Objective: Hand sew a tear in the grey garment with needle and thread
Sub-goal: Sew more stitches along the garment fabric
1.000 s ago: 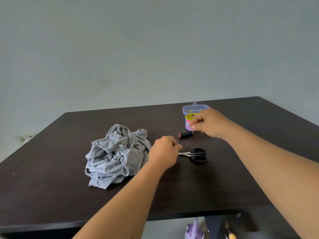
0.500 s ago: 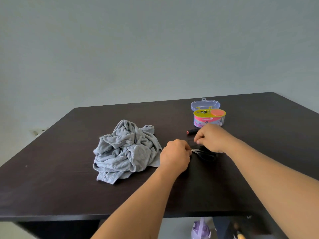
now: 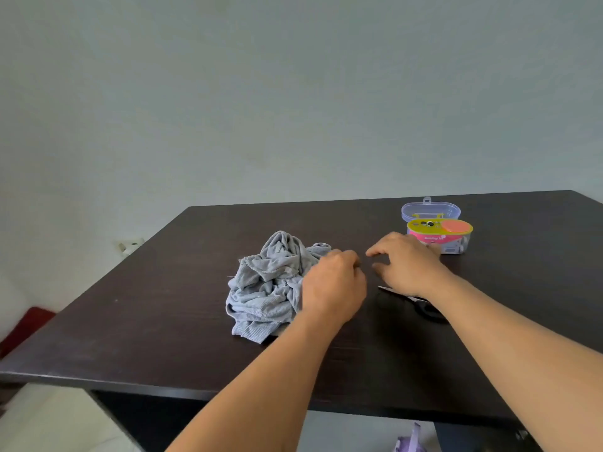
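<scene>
Grey garment [image 3: 272, 285] crumpled just left of left hand [image 3: 332, 287], grip curled, contents unclear; right hand [image 3: 406, 264] grip loosely spread, empty.

A dark wooden table [image 3: 169, 321] lay beneath both hands, backed by a pale grey-green wall [image 3: 261, 93]. Below the right forearm, under the table's near edge, stood a lilac object [image 3: 409, 443]; far left of the left hand lay a red item [image 3: 24, 324].

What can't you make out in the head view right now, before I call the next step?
- Needle and thread: too small to see; the left hand is curled, contents hidden.
- Thread spool: not visible, possibly behind the right hand.
- Scissors: partly covered by the right forearm.
- Tear in the grey garment: lost in the crumpled folds.
- Sewing kit: contents too small to identify.
</scene>
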Available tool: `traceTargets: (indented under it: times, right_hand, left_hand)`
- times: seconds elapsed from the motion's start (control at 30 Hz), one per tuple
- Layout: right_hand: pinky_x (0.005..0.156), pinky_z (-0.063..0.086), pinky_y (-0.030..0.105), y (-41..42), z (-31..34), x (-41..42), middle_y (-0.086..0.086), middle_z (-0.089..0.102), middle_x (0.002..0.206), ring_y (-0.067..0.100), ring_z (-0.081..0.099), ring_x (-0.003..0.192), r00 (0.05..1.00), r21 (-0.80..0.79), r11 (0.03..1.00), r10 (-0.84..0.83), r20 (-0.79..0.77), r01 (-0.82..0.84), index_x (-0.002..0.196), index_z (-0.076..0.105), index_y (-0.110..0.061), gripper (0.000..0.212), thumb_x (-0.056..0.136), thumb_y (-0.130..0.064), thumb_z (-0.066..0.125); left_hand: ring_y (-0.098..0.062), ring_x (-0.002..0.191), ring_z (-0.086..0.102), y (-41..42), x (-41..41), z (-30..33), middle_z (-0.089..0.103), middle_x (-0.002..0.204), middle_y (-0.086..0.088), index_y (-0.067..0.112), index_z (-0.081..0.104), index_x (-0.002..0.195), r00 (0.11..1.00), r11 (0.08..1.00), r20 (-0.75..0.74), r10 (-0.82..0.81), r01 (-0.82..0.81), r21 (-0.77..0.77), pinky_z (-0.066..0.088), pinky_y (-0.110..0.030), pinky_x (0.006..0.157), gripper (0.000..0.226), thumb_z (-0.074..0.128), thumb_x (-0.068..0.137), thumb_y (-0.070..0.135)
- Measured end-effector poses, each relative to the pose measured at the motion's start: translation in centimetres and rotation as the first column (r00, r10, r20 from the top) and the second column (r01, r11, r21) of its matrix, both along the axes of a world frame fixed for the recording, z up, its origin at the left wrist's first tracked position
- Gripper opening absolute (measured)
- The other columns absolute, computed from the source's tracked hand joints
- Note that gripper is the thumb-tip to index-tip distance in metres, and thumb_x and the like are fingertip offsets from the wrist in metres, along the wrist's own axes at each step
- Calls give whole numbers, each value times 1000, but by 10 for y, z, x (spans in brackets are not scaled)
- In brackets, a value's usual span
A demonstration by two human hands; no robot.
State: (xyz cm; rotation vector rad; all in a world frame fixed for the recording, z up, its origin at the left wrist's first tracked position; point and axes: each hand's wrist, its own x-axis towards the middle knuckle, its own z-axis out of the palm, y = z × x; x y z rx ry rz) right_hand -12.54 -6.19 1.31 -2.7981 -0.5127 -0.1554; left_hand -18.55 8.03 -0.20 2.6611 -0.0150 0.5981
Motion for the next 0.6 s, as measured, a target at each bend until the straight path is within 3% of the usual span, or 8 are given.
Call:
traceTargets:
  times: [0.17,0.33,0.4,0.47,0.53,0.6]
  right_hand:
    - [99,32,50,49,11,-4,-10,54,135,20,46,129,997,82,995,58,-59,-53,123,60,-40,30,96,-49,51]
    - [98,47,47,94,10,5,-9,67,120,19,60,113,966,378,922,166,-198,-81,119,66,-32,37,92,-55,54]
    - [94,50,45,108,7,7,-5,66,120,20,61,110,951,399,914,190,-244,-81,121,65,-26,49,87,-61,56]
    - [92,50,48,117,3,11,-8,68,109,20,63,101,941,397,916,187,-281,-64,108,68,-30,59,70,-73,57]
    - [87,50,48,122,-3,18,-8,68,81,20,64,83,937,406,912,184,-297,-51,79,65,-25,37,70,-61,65]
    - [82,48,46,123,-6,22,-6,63,70,22,62,76,940,409,911,186,-285,-56,70,58,-21,21,79,-37,68]
  left_hand:
    - [-16,92,61,49,2,29,68,102,5,22,70,100,987,990,99,124,-115,-86,46,-31,70,21,51,92,25]
    - [-16,94,59,105,9,43,67,109,7,26,69,105,939,937,109,327,-308,-162,46,-32,74,24,48,93,24]
    - [-20,108,59,125,16,43,66,122,3,24,64,121,932,910,-32,360,-359,-210,47,-34,82,32,47,94,24]
    - [-22,110,60,141,23,39,64,129,-2,17,58,132,914,902,-262,310,-370,-224,48,-33,86,40,52,95,31]
    - [-19,98,65,153,28,35,69,119,-5,13,66,120,861,911,-471,190,-333,-242,55,-36,86,39,62,92,41]
    - [-17,83,69,161,30,33,73,99,-5,13,71,105,807,892,-588,53,-302,-336,60,-34,75,35,73,87,42]
